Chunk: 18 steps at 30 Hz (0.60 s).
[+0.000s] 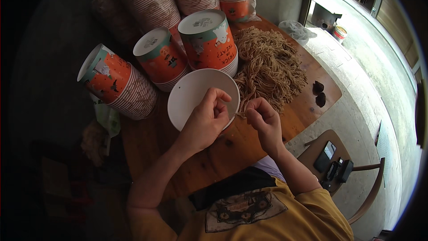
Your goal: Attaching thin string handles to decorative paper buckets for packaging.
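A white-lined paper bucket stands tilted before me on the wooden table, its open mouth facing me. A small dark hole shows in its left wall. My left hand reaches over the mouth near the right rim, its fingers curled in; what they hold, if anything, is hidden. Just outside that rim, my right hand pinches a thin tan cord, a short bit of which runs toward the bucket. Beyond the right hand lies a large tangled heap of tan cords.
Upturned stacks of orange-and-teal printed buckets stand behind, with bagged stacks farther back. Two dark objects lie at the table's right. A chair on the right holds a phone and small black items.
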Each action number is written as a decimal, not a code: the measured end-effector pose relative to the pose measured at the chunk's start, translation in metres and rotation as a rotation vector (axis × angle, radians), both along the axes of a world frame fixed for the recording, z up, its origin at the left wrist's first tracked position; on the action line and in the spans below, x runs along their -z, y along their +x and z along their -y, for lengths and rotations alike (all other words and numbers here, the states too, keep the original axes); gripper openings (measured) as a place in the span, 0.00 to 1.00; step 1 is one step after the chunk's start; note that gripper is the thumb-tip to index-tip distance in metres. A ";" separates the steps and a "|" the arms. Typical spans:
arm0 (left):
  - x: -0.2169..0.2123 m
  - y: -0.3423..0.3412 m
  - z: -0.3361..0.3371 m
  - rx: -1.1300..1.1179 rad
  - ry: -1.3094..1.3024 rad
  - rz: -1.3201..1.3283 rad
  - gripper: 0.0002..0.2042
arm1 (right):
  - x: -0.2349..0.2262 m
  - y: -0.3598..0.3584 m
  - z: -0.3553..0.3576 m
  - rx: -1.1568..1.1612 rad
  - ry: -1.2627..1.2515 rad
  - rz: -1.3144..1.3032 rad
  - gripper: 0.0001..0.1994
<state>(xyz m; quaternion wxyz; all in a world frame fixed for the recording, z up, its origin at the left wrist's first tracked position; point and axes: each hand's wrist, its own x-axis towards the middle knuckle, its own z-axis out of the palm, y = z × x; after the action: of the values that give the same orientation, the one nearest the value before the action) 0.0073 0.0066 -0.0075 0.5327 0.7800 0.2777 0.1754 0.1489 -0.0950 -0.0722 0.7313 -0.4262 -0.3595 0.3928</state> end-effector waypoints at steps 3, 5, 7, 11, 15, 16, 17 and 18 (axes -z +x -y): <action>0.008 0.001 -0.001 -0.022 0.189 0.049 0.12 | -0.002 0.000 0.004 -0.075 -0.005 -0.090 0.05; 0.008 0.000 0.001 -0.037 0.288 0.100 0.11 | -0.009 0.001 0.006 -0.083 -0.061 -0.027 0.05; -0.001 -0.005 0.007 -0.049 0.292 0.016 0.13 | -0.018 0.005 0.009 -0.090 -0.119 0.035 0.05; -0.002 -0.021 0.023 0.028 0.737 -0.100 0.13 | -0.033 0.011 0.017 -0.151 -0.187 0.061 0.06; -0.001 -0.032 0.029 0.035 0.942 -0.192 0.09 | -0.034 0.011 0.016 -0.148 -0.035 0.112 0.07; -0.002 -0.034 0.031 0.034 0.988 -0.207 0.08 | -0.036 0.009 0.016 -0.153 -0.036 0.115 0.07; -0.002 -0.036 0.032 0.033 1.034 -0.222 0.08 | -0.038 0.007 0.015 -0.171 -0.010 0.114 0.07; -0.002 -0.039 0.031 0.026 1.033 -0.222 0.08 | -0.041 0.004 0.015 -0.190 0.017 0.113 0.07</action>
<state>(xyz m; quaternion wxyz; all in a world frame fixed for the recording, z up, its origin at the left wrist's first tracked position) -0.0312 -0.0245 -0.0055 0.0485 0.9581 0.2000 0.1992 0.1533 -0.1101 -0.0312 0.6730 -0.4053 -0.4422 0.4327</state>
